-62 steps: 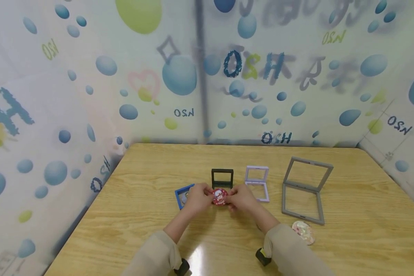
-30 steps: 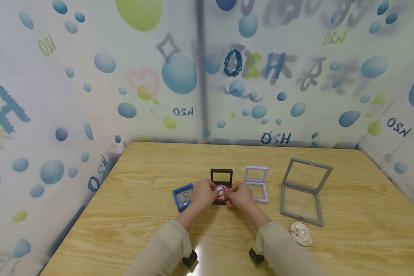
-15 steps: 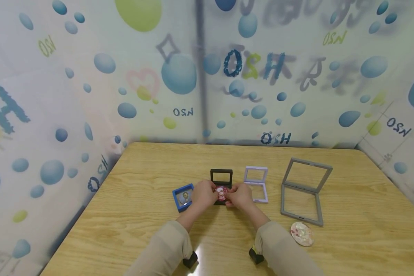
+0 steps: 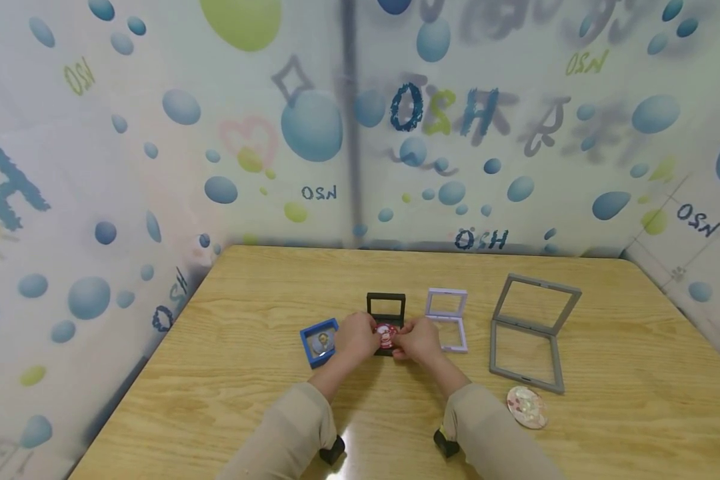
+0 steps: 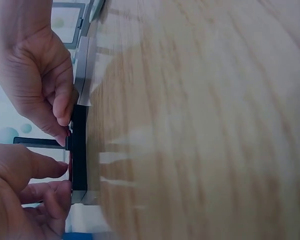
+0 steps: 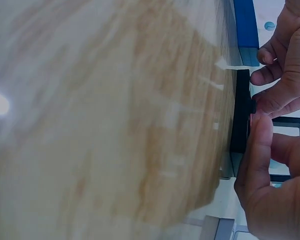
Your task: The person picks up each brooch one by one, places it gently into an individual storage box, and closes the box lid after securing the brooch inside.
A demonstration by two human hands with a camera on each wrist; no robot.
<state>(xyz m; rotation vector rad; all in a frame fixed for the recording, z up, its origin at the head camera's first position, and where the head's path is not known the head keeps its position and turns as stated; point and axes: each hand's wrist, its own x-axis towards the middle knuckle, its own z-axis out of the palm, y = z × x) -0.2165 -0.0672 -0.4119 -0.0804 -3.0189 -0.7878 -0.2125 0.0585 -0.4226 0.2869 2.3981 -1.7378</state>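
Observation:
A round red badge (image 4: pixel 386 335) with a cartoon print lies over the base of an open black frame box (image 4: pixel 386 305), whose lid stands upright behind it. My left hand (image 4: pixel 369 337) pinches the badge's left edge and my right hand (image 4: pixel 403 341) pinches its right edge. In the left wrist view the left hand's fingers (image 5: pixel 50 192) and the right hand's fingers (image 5: pixel 60 107) curl against the black base (image 5: pixel 79 150). The right wrist view shows the same black base (image 6: pixel 239 115) edge-on, with both hands against it. Most of the badge is hidden there.
A shut blue frame box (image 4: pixel 319 342) holding a small round item lies left of the hands. An open lilac frame box (image 4: pixel 447 317) and a large open grey frame box (image 4: pixel 531 333) stand to the right. A pale round badge (image 4: pixel 526 407) lies on the wooden table (image 4: pixel 246 373).
Both hands carried the red badge away from the body and down onto the black box's base. In the last half second they have hardly moved.

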